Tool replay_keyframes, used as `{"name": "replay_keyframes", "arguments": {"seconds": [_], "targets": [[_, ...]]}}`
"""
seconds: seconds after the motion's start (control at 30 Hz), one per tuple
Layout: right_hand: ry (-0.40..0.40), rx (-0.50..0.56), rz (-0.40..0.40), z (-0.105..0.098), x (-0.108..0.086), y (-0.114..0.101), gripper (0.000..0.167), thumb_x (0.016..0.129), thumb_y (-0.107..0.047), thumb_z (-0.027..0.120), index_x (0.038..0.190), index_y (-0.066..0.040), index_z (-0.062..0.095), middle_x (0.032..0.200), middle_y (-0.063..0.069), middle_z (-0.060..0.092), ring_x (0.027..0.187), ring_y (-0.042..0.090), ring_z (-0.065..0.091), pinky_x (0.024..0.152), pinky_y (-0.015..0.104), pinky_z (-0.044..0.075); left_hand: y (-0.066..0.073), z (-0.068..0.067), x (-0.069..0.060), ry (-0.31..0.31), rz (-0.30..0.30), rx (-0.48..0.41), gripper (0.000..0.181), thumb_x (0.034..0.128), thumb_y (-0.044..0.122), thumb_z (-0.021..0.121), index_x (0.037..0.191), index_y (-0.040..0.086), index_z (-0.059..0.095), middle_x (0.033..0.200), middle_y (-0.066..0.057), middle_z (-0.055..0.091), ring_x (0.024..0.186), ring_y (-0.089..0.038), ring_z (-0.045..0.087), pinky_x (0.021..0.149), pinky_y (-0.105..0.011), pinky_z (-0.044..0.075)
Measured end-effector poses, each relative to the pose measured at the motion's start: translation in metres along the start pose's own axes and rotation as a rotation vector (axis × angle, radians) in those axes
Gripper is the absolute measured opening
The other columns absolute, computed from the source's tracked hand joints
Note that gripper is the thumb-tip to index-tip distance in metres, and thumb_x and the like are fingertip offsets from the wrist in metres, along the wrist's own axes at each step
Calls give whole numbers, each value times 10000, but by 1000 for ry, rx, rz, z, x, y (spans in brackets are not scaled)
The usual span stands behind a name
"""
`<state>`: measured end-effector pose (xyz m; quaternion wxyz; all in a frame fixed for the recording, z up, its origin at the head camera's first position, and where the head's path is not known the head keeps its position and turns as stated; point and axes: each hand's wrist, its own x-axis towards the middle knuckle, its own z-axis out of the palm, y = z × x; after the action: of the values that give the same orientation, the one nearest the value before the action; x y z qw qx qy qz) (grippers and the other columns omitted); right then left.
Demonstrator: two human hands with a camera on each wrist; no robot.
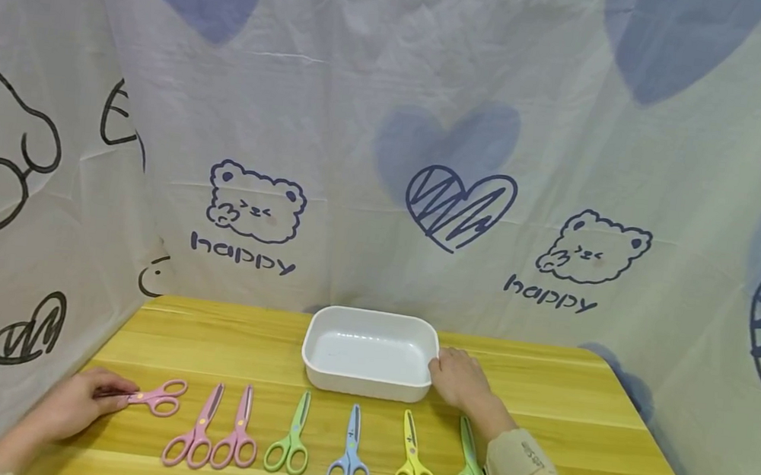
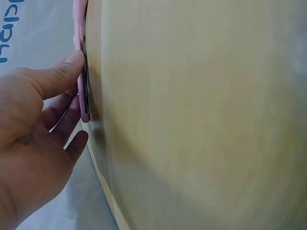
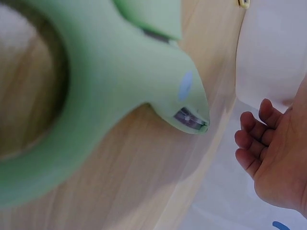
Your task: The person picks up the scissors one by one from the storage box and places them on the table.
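Observation:
By its blades, between thumb and fingers, my left hand [image 1: 81,400] pinches a pair of pink scissors [image 1: 162,398] at the table's left; the handle loops point right. In the left wrist view the thumb of the left hand [image 2: 41,110] presses on the pink scissors [image 2: 80,72], seen edge-on. My right hand [image 1: 462,377] grips the right end of a white rectangular tray [image 1: 366,387] at the back. From the right wrist, the fingers of the right hand [image 3: 278,153] look curled beside the tray [image 3: 268,52]; its thumb is mostly hidden.
A row lies before the tray: two pink scissors [image 1: 199,434] [image 1: 239,434], green scissors [image 1: 293,439], blue scissors [image 1: 350,456], yellow scissors [image 1: 413,466] and other green scissors [image 1: 468,471], partly behind the right forearm. A printed cloth [image 1: 363,136] hangs behind the wooden table [image 1: 220,329].

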<state>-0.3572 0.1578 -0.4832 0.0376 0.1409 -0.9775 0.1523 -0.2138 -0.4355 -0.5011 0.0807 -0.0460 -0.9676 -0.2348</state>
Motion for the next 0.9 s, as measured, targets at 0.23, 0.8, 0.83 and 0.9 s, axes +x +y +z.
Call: {"name": "replay_keyframes", "arguments": {"seconds": [0.23, 0.8, 0.83, 0.9], "targets": [[-9, -2, 4, 0, 1, 1, 399, 1072, -236, 385, 1202, 8, 673, 1203, 169, 682, 1174, 393, 592, 1038, 564, 430, 4, 3, 0, -1, 5, -76, 212, 874, 113, 820, 1068, 39, 779, 1052, -98, 744, 935, -38, 643, 811, -284, 549], [-8, -15, 3, 0, 0, 0, 396, 1069, -233, 388, 1182, 20, 672, 1192, 178, 681, 1167, 397, 592, 1029, 563, 438, 12, 8, 3, 1, 30, -47, 148, 861, 123, 831, 1006, 142, 807, 1010, -15, 716, 903, -67, 630, 781, -308, 533], [-7, -15, 2, 0, 0, 0, 394, 1068, -231, 389, 1180, 18, 673, 1190, 177, 682, 1166, 398, 592, 1027, 564, 438, 11, 8, 3, 0, 38, -48, 143, 861, 119, 830, 1000, 144, 807, 1009, -10, 713, 900, -55, 623, 775, -301, 530], [-7, -14, 1, -1, 0, 0, 394, 1068, -231, 388, 1181, 15, 675, 1187, 175, 683, 1164, 397, 594, 1024, 566, 439, 10, 8, 3, 0, 65, -56, 139, 855, 104, 830, 984, 150, 806, 998, 3, 705, 893, -21, 607, 765, -285, 525]]}}
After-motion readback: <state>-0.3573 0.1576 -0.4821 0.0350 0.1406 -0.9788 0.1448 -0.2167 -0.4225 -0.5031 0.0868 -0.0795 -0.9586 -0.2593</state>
